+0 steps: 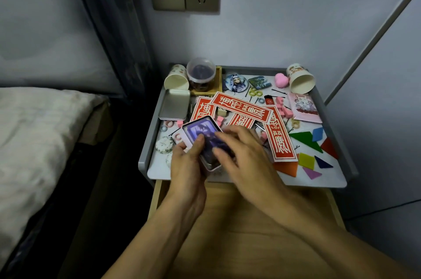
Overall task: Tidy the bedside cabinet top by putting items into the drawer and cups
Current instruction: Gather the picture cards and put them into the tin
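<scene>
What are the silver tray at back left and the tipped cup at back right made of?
Silver tray: likely thin tinplate, satin sheen, rolled rim. Tipped cup: apparently paper, matte cream inside, printed outside.

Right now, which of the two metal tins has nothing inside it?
The silver tin at the back left, beside the fallen paper cup. The other tin, held in the left hand, has a purple card in it.

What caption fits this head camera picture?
Left hand grips a purple-pictured tin, right hand touching it, above the cluttered cabinet top.
</scene>
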Motion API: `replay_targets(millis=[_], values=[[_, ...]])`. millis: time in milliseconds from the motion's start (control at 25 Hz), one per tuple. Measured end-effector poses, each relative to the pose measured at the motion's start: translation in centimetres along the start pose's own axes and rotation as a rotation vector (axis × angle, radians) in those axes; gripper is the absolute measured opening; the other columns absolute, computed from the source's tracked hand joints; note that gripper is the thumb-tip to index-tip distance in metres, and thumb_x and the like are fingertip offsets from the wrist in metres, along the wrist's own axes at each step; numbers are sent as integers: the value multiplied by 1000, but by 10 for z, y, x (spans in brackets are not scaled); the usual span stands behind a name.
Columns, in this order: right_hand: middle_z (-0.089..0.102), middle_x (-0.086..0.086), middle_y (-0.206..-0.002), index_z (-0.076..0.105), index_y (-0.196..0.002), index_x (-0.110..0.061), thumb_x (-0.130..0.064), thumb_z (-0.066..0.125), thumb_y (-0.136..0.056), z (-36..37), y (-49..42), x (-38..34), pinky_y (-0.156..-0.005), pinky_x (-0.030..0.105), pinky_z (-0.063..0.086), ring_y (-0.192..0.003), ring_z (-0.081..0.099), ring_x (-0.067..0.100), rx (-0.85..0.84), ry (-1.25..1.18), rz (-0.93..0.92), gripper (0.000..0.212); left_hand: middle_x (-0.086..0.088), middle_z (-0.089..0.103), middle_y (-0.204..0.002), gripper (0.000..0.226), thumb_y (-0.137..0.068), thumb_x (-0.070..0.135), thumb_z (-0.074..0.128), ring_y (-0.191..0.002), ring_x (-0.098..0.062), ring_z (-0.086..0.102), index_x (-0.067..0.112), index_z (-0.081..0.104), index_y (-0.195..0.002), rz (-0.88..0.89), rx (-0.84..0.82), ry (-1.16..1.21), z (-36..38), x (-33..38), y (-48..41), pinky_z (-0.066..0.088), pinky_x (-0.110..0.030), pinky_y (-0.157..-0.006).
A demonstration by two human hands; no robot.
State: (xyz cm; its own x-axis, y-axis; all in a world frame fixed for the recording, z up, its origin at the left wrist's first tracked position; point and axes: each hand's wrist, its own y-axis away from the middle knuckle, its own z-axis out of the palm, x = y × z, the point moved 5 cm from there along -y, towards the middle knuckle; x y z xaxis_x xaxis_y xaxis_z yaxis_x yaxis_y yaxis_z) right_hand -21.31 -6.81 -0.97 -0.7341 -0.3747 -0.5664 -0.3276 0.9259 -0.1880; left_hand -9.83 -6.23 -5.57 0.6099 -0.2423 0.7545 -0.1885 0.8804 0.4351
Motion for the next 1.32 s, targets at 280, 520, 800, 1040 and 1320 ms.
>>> replay_targets(millis=[280, 520, 800, 1040, 1320], values=[[60, 3, -120, 67, -113, -20, -31, 67, -89, 53, -136, 0, -87, 33, 50, -105, 57, 16, -112, 127, -92, 27, -20, 68, -118, 35, -99, 19, 53, -103, -33, 68, 2, 57, -129, 86, 227, 211, -59, 54, -28, 55, -48, -88], [64, 9, -110, 65, -103, -12, -24, 67, -82, 107, -173, -28, -87, 38, 47, -106, 57, 28, -84, 561, -327, 24, -18, 68, -118, 37, -99, 18, 52, -83, -23, 71, 2, 56, -132, 147, 242, 335, -84, 81, -32, 58, -44, -79], [62, 4, -103, 57, -102, -12, -18, 61, -90, 66, -159, -45, -80, 34, 47, -92, 58, 20, -42, 420, -367, 14, -19, 66, -122, 38, -100, 18, 52, -84, -23, 69, 2, 54, -134, 100, 247, 333, -86, 83, -30, 61, -35, -62], [63, -6, -84, 48, -98, -19, -22, 53, -98, -41, -76, -30, -49, 26, 55, -65, 67, 12, 155, -200, 38, 7, -16, 71, -113, 32, -99, 19, 53, -95, -30, 71, 5, 59, -128, 32, 185, 275, -58, 65, -20, 57, -46, -84], [73, -5, -101, 55, -124, -27, 0, 45, -99, -41, 10, 26, -74, 43, 61, -95, 72, 19, 237, -1377, 555, 38, -15, 72, -112, 34, -98, 22, 56, -102, -36, 69, 6, 57, -128, -77, 106, 77, -14, -7, 2, 56, -49, -84]])
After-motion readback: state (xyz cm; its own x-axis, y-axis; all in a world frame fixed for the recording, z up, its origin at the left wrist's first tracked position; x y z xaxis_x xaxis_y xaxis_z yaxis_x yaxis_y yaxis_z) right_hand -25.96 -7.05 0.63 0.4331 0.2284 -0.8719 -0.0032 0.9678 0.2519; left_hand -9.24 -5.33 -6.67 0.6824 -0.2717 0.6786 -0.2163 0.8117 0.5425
